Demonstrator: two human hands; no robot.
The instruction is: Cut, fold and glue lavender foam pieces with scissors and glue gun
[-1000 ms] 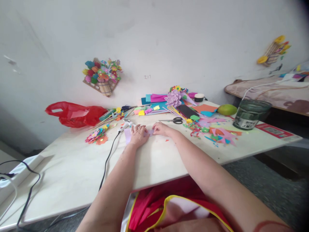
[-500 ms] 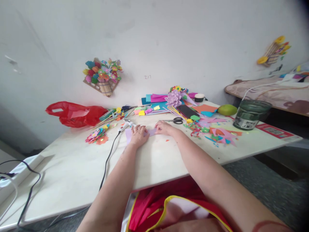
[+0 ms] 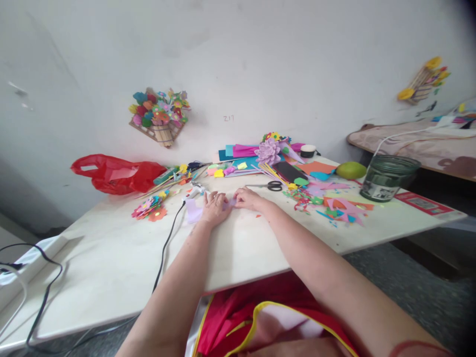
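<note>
A lilac sheet (image 3: 193, 212) lies on the table under my hands, thin like craft paper or foam. My left hand (image 3: 215, 208) is palm down over it, fingers bent and close together, holding the sheet against the tabletop. Just to the right, my right hand (image 3: 247, 199) pinches the sheet's right end between thumb and fingers. The fingertips of both hands nearly meet, and most of the sheet between them is hidden. A white glue gun (image 3: 193, 192) lies just beyond the left hand. Black-handled scissors (image 3: 274, 186) rest behind the right hand.
Layered paper flowers (image 3: 150, 207) and a red plastic bag (image 3: 119, 176) are at left. Colored scraps (image 3: 342, 210), a phone (image 3: 290, 172), a green fruit (image 3: 350, 170) and a glass jar (image 3: 388, 178) stand right. The glue gun's black cord (image 3: 165, 253) crosses the table.
The lilac sheet has slid left, so more of it shows left of my left hand. My right hand has moved left, closer to the left one.
</note>
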